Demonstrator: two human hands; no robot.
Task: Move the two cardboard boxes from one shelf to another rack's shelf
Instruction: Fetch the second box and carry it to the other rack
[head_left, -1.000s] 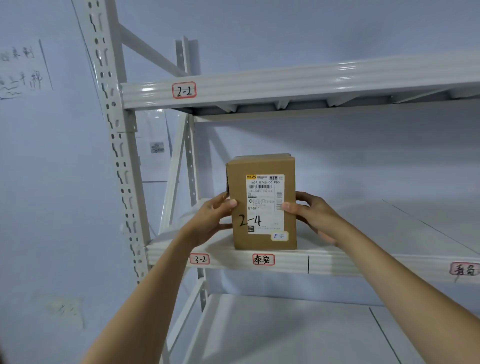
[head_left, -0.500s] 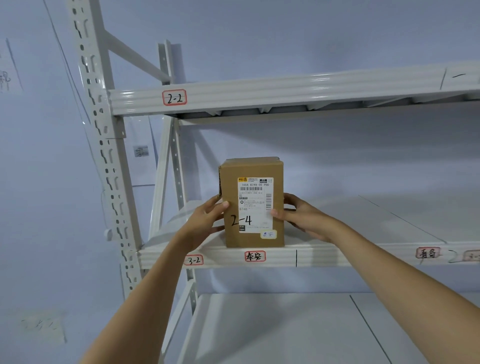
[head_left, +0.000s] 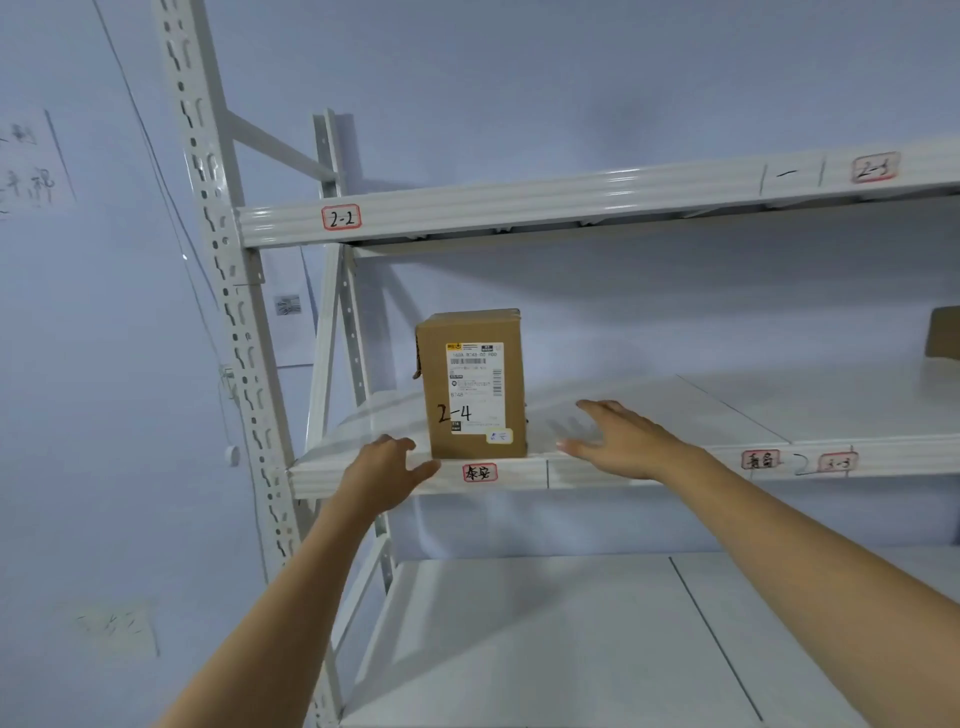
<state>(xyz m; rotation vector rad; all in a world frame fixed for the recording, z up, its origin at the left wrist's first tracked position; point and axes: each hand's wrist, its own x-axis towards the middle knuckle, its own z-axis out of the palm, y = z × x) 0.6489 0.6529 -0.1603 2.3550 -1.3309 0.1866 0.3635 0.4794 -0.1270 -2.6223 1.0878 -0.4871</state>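
A brown cardboard box (head_left: 472, 384) with a white shipping label and "2-4" handwritten on it stands upright near the left end of the middle shelf (head_left: 649, 415). My left hand (head_left: 382, 470) hovers just left of its base, fingers apart, off the box. My right hand (head_left: 618, 436) is spread open to the right of the box, a clear gap between them. The corner of a second cardboard box (head_left: 944, 332) shows at the far right edge, on the same shelf.
The white metal rack has a perforated upright (head_left: 223, 291) at the left, an upper beam tagged "2-2" (head_left: 340, 217) and a lower shelf (head_left: 571, 634). Red-bordered tags (head_left: 479, 472) line the middle beam. A wall with papers lies to the left.
Both hands held the sides of the box before; they have let go and pulled back, the right one moving off to the right. The box stands on the shelf. The view shifted right.
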